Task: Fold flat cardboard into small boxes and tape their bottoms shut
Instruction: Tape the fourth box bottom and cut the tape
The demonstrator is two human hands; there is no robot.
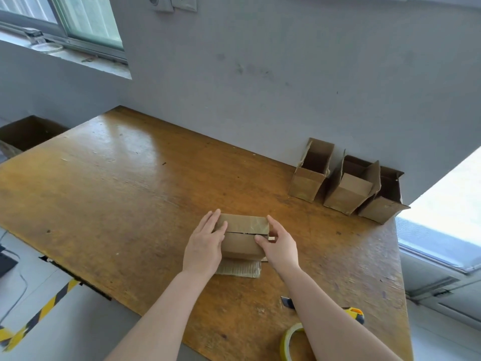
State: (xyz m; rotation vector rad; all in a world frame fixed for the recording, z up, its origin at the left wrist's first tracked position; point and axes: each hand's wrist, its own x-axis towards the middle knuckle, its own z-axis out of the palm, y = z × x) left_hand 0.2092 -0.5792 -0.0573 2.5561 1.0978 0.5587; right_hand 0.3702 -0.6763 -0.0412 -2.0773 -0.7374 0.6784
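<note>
A small cardboard box [243, 237] stands upside down in the middle of the wooden table [125, 194]. Its bottom flaps are folded shut, with a seam across the middle and shiny tape over the far flap. My left hand [205, 243] presses flat against the box's left side. My right hand [279, 243] holds the right side, thumb on the near flap. Lower flaps splay out on the table beneath the box. A roll of yellowish tape [290, 340] lies near the front edge, partly under my right forearm.
Three folded open boxes [309, 175] [348, 188] [385, 201] stand in a row against the wall at the back right. A yellow utility knife [354, 312] lies near the tape roll. A big open carton [28, 131] sits off the table's left side.
</note>
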